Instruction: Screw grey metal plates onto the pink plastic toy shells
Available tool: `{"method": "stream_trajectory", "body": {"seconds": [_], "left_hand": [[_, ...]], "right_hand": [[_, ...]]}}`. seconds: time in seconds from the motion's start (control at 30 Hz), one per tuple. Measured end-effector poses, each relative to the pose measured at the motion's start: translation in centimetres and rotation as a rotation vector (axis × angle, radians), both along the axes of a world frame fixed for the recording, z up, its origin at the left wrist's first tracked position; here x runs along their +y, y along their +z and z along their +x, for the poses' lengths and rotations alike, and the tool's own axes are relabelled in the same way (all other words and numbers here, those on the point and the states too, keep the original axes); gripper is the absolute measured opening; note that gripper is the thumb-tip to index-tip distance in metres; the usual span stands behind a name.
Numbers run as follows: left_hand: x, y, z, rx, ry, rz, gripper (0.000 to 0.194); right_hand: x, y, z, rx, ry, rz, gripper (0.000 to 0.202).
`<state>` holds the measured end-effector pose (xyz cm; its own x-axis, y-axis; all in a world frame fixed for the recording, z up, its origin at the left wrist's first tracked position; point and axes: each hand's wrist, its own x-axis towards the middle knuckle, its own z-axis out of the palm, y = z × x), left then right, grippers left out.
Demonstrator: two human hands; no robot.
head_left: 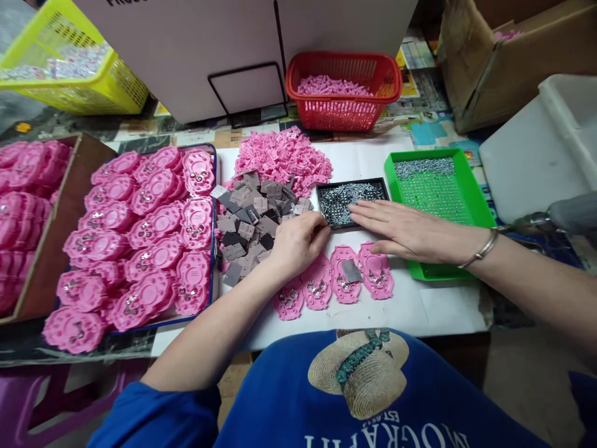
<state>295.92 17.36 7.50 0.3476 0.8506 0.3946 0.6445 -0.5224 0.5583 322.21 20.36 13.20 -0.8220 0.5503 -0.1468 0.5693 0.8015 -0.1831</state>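
My left hand is closed at the near left corner of a small black tray, its thumb and fingertips at the rim. Small silver screws fill the tray. Stretched out flat, my right hand has its fingertips over the tray's right side, on the screws and rim. Below the hands lie several pink plastic casings in a row, with small metal parts in their lower ends. A grey plate rests on one of them. Left of my left hand is a pile of grey plates.
A heap of small pink parts lies behind the plates. At left is a tray of stacked pink casings. A green tray with screws stands right, under my right forearm. Behind are a red basket and a yellow basket. An electric screwdriver is far right.
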Motion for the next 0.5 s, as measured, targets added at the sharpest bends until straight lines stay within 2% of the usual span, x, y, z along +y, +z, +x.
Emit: {"method": "stream_trajectory", "body": {"seconds": [0.1,0.23,0.37,0.5], "left_hand": [[0.1,-0.1,0.0,-0.003,0.003,0.017,0.009],[0.1,0.0,0.0,0.002,0.005,0.008,0.010],[0.0,0.0,0.0,-0.003,0.003,-0.009,0.010],[0.1,0.0,0.0,-0.011,0.004,-0.027,0.009]], "right_hand": [[0.9,-0.5,-0.8,0.028,0.055,-0.002,0.072],[1.8,-0.1,-1.7,0.090,0.019,0.029,0.068],[1.8,-0.1,-2.4,0.097,0.076,-0.034,0.064],[1.7,-0.6,-1.8,0.052,0.109,-0.019,0.065]]}}
